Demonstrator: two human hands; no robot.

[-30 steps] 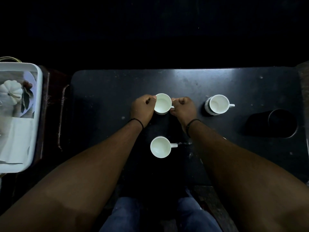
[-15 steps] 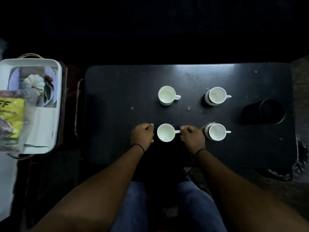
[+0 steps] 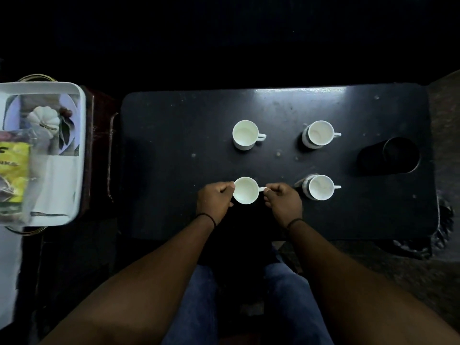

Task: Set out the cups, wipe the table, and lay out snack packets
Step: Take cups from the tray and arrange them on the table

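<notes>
Several white cups stand in a square on the dark table (image 3: 174,135). The near left cup (image 3: 246,190) sits between my hands. My left hand (image 3: 215,199) is curled against its left rim. My right hand (image 3: 282,200) pinches its handle on the right side. The far left cup (image 3: 245,134), the far right cup (image 3: 319,133) and the near right cup (image 3: 319,187) stand free with handles pointing right. A yellow snack packet (image 3: 12,175) lies in the white tray (image 3: 81,155) at the left.
A dark round holder (image 3: 389,155) stands at the table's right end. The tray also holds a small white pumpkin ornament (image 3: 44,118) and leaves. Crumbs and specks dot the tabletop. My knees in blue jeans are below the near edge.
A second ago both hands held the far left cup. They have drawn back to the near left cup and now hold it. The view has pulled back, showing more of the table.
</notes>
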